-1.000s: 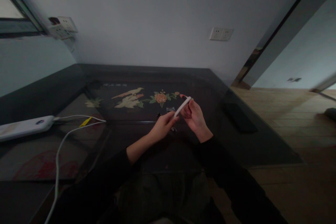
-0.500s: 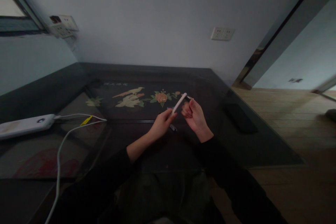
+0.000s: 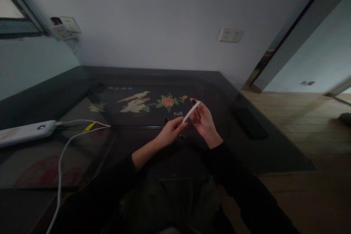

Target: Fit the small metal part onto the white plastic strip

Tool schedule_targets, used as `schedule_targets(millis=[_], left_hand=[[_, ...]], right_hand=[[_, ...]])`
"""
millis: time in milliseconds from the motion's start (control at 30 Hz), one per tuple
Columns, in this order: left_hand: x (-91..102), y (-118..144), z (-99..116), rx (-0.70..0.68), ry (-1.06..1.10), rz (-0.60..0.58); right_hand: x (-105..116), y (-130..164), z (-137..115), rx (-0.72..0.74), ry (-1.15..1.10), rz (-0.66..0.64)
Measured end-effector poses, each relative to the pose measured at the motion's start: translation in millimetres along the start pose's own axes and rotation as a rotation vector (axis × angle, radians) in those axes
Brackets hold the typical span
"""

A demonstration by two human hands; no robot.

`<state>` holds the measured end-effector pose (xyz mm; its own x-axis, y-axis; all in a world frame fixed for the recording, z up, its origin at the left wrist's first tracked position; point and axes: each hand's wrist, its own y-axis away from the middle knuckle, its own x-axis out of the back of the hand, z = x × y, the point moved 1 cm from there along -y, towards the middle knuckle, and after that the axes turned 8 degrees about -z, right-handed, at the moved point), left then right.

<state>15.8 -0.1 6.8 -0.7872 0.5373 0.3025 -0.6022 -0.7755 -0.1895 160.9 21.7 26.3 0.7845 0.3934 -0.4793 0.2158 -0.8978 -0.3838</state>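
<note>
Both of my hands hold a slim white pen-like stick above a dark glass-topped table. My left hand pinches its lower end. My right hand grips its upper end with curled fingers. Under the hands, on the glass, lie a small clear piece and a small dark piece; what they are I cannot tell.
A white power bank with two white cables and a yellow tag lies at the left. A dark flat object rests at the table's right side. Bird and flower inlay shows under the glass. Wall sockets behind.
The white stick dipped slightly lower and to the right between my hands; my right fingers shifted on its upper end. The rest has not moved.
</note>
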Motion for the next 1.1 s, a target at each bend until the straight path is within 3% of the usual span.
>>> schedule_targets(millis=[367, 833, 1100], left_hand=[[6.7, -5.2, -6.7, 0.061, -0.029, 0.134], [-2.4, 0.6, 1.2, 0.011, 0.026, -0.007], [1.6, -1.5, 2.5, 0.041, -0.012, 0.072]], right_hand=[[-1.6, -1.1, -0.4, -0.008, -0.014, 0.021], [-1.5, 0.4, -1.3, 0.002, 0.036, 0.047], [-4.4, 0.8, -3.8, 0.004, 0.089, 0.044]])
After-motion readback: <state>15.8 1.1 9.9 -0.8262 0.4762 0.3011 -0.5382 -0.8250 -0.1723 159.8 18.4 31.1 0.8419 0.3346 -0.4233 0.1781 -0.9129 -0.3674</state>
